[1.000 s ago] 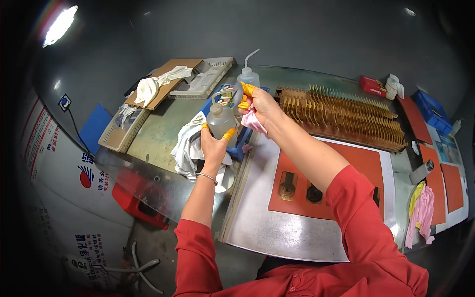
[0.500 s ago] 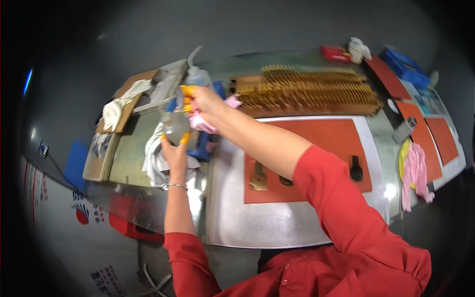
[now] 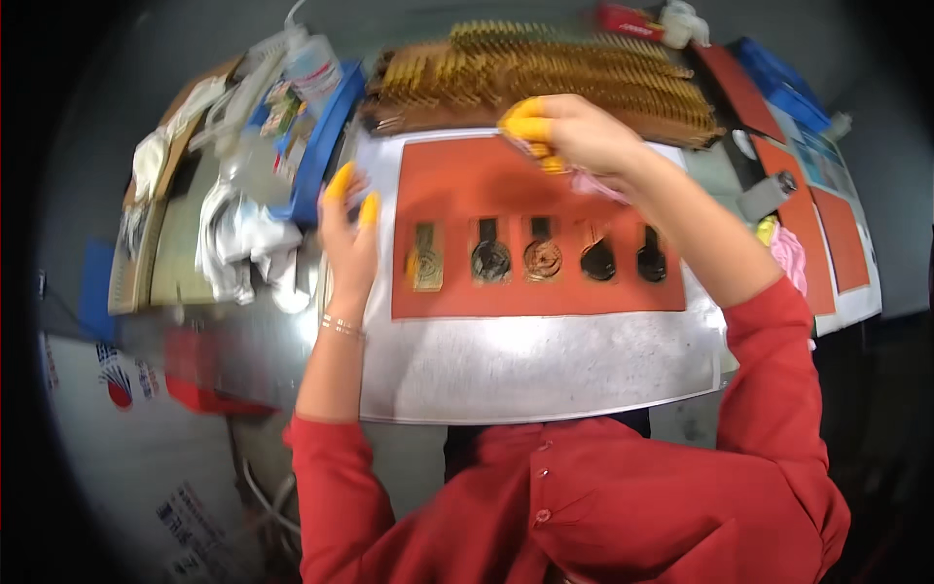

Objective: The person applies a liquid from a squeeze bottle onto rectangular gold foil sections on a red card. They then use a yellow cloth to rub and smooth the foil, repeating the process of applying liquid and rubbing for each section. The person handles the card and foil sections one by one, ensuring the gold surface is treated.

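My left hand (image 3: 350,234) is over the left edge of the red mat (image 3: 545,304), fingers apart and holding nothing. Yellow covers sit on fingertips of both hands. Above the mat's upper right, my right hand (image 3: 584,136) is closed, with a pink cloth (image 3: 601,187) hanging from beneath its palm. Whether the fingertips pinch anything else is hidden. Along the mat lies a row of several flat medal-like pieces, among them a gold one (image 3: 425,258), a copper-toned one (image 3: 543,258) and a dark one (image 3: 651,255).
Behind the mat stand dense rows of brown and gold pieces (image 3: 545,83). At left are a blue tray (image 3: 326,141), a squeeze bottle (image 3: 313,68), a blurred translucent container (image 3: 233,161) and white cloths (image 3: 248,243). A grey cylinder (image 3: 767,197) and another pink cloth (image 3: 790,258) lie at right.
My left hand has let go of the translucent container and moved back toward the mat. My right hand has swung right, over the mat, with the pink cloth. The view has shifted too.
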The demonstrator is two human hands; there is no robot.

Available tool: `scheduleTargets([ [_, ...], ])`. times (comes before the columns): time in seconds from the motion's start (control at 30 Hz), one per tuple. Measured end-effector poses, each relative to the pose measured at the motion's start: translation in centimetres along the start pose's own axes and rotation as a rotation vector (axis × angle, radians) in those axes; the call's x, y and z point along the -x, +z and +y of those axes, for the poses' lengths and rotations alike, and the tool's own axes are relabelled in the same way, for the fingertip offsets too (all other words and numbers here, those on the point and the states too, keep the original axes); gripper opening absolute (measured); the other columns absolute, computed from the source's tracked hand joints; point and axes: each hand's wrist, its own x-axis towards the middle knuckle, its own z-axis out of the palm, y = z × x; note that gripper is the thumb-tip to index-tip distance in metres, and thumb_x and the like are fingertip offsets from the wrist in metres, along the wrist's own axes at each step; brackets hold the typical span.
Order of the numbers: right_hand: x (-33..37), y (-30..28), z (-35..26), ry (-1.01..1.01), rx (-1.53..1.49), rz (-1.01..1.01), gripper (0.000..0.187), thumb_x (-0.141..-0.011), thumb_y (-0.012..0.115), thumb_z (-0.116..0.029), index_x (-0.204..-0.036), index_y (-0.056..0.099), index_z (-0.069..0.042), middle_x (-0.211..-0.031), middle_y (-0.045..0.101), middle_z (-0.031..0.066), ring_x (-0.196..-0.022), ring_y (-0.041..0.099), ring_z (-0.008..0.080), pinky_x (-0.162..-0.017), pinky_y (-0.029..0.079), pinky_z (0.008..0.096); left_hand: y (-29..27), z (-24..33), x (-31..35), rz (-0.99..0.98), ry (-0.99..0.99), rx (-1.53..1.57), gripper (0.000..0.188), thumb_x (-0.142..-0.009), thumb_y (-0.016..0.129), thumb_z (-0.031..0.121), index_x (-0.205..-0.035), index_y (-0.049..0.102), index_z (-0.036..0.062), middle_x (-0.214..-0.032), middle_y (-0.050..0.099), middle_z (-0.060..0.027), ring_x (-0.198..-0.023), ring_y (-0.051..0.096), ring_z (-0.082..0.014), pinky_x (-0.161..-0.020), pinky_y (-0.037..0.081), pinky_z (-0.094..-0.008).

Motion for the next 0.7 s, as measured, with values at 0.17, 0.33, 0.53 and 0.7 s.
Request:
scheduleTargets([
  [0.17,0.9,0.4,7.4,-0.024,0.623,0.162,0.019,-0.083,0.065,-0.019,-0.084,0.059,0.0,-0.069,0.056,0.0025,-0.059,0.048,0.0081,-0.052,0.039,0.0245,1.9,-3.5,0.5,-0.051,-0.168,-0.093,0.037,-0.082,0.057,0.003,-0.118,0.052,0.0028,-0.101,0.061,-0.0086,-0.077,0.056,-0.0139,-0.067,0.046,-0.0268],
  [0.33,-1.1,4.1,10.5,-0.158,0.811,0.101,0.019,-0.078,0.064,-0.019,-0.083,0.063,0.0,-0.074,0.064,0.0161,-0.067,0.061,0.032,-0.062,0.047,0.0406,0.7,-5.4,0.5,-0.025,-0.086,-0.201,0.03,-0.082,0.057,0.003,-0.113,0.056,0.0034,-0.09,0.062,-0.0097,-0.068,0.056,-0.0162,-0.061,0.046,-0.0278],
  [0.53,-3.1,5.2,11.4,-0.278,1.065,0.175,0.017,-0.08,0.063,-0.017,-0.084,0.063,-0.001,-0.075,0.062,0.0185,-0.068,0.06,0.0349,-0.059,0.046,0.042,0.9,-5.4,0.7,-0.121,-0.164,-0.281,0.026,-0.083,0.054,0.002,-0.108,0.059,0.0004,-0.092,0.064,-0.0125,-0.076,0.06,-0.0177,-0.069,0.047,-0.0271],
  [0.7,-1.3,7.0,12.4,-0.392,1.138,0.167,0.014,-0.079,0.063,-0.017,-0.085,0.064,-0.004,-0.072,0.061,0.0156,-0.065,0.06,0.0335,-0.058,0.047,0.0413,0.8,-4.1,0.6,-0.155,-0.234,-0.346,0.024,-0.079,0.057,0.01,-0.102,0.063,0.0054,-0.086,0.063,-0.0123,-0.07,0.06,-0.0268,-0.064,0.046,-0.0374],
])
